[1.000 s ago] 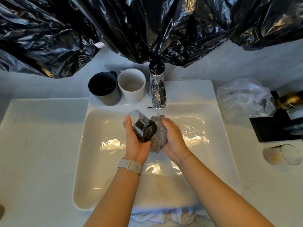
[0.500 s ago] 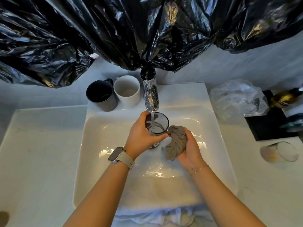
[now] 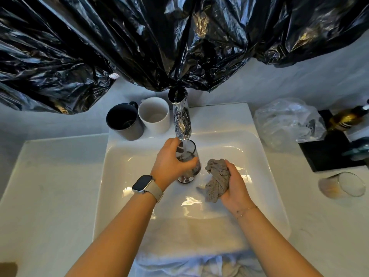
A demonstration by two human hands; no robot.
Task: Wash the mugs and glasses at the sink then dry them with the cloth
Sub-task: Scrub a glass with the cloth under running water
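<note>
My left hand point(image 3: 169, 162) grips a clear glass point(image 3: 189, 156) upright under the chrome tap point(image 3: 180, 120), and water runs into it. Just to its right, my right hand point(image 3: 233, 186) holds a bunched grey cloth point(image 3: 217, 178) above the white sink basin point(image 3: 123, 176). A dark mug point(image 3: 124, 121) and a white mug point(image 3: 154, 114) stand side by side on the sink ledge left of the tap. Another glass point(image 3: 343, 184) lies on its side on the counter at the right.
Black plastic sheeting point(image 3: 159, 41) hangs low over the back of the sink. A crumpled clear plastic bag point(image 3: 287, 122), a black tray point(image 3: 329, 152) and an amber bottle point(image 3: 347, 118) sit at the right. A white towel point(image 3: 189, 262) drapes over the sink's front edge.
The glass went from tilted against the cloth to upright under the running tap. My right hand drew the cloth away to the right.
</note>
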